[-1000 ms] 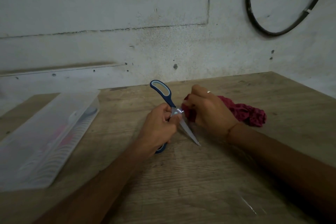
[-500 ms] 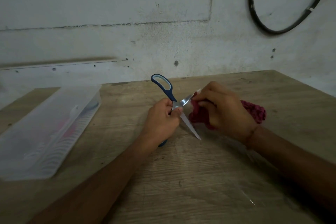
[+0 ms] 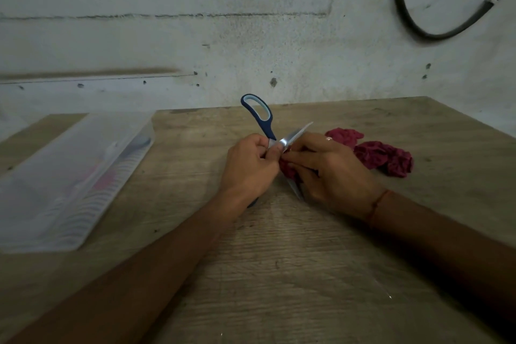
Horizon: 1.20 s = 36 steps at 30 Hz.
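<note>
Blue-handled scissors (image 3: 261,120) stand spread open over the middle of the wooden table (image 3: 279,274). My left hand (image 3: 248,167) grips them at the pivot, one handle loop pointing up and away. One blade points up to the right, the other slants down toward me. My right hand (image 3: 329,170) holds part of a crumpled dark red cloth (image 3: 385,156) against the blades near the pivot. The rest of the cloth trails on the table to the right.
A clear plastic box (image 3: 75,176) with pale and pink items inside lies at the table's left. A rough grey wall stands right behind the table. A black cable loop (image 3: 435,33) hangs on it at the upper right.
The scissor blades have spread wider. My right hand has slid with the cloth down toward the pivot, leaving more cloth lying on the table to the right.
</note>
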Each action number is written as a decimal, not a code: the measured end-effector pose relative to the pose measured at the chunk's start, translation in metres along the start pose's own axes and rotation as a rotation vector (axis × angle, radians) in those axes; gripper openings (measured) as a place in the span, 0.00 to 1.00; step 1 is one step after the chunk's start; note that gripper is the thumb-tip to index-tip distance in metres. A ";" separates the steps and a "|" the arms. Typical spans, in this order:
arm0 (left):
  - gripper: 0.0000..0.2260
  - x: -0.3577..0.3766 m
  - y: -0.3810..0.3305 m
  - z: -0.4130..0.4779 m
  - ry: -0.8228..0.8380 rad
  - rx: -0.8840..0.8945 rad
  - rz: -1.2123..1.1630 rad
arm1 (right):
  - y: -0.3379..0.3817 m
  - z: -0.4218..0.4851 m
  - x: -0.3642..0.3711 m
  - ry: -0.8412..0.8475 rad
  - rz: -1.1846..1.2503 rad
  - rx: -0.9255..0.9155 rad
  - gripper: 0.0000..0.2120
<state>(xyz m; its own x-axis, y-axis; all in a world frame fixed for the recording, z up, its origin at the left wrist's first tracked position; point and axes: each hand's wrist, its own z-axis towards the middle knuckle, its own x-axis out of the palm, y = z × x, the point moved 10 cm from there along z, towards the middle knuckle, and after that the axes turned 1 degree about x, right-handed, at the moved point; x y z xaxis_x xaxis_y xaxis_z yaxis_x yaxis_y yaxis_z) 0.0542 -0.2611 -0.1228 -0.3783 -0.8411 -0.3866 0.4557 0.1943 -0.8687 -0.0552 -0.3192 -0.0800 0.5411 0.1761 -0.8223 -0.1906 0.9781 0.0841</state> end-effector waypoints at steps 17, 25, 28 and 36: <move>0.10 0.003 0.008 0.002 0.057 -0.084 0.050 | 0.007 -0.006 0.004 0.154 0.005 0.000 0.08; 0.10 0.004 0.013 -0.001 0.076 -0.131 -0.055 | -0.001 -0.005 0.007 0.144 0.057 0.054 0.09; 0.09 0.004 0.014 0.000 0.081 -0.125 -0.073 | 0.002 -0.021 0.006 0.209 0.063 0.060 0.07; 0.08 0.006 0.018 0.001 0.115 -0.149 -0.044 | -0.015 0.019 0.014 0.125 0.113 0.149 0.10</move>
<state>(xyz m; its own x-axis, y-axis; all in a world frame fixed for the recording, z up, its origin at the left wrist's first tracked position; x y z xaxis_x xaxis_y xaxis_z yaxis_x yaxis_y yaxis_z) 0.0610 -0.2635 -0.1404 -0.4889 -0.7886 -0.3731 0.3155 0.2389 -0.9184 -0.0293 -0.3293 -0.0825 0.4158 0.2794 -0.8655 -0.1163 0.9602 0.2541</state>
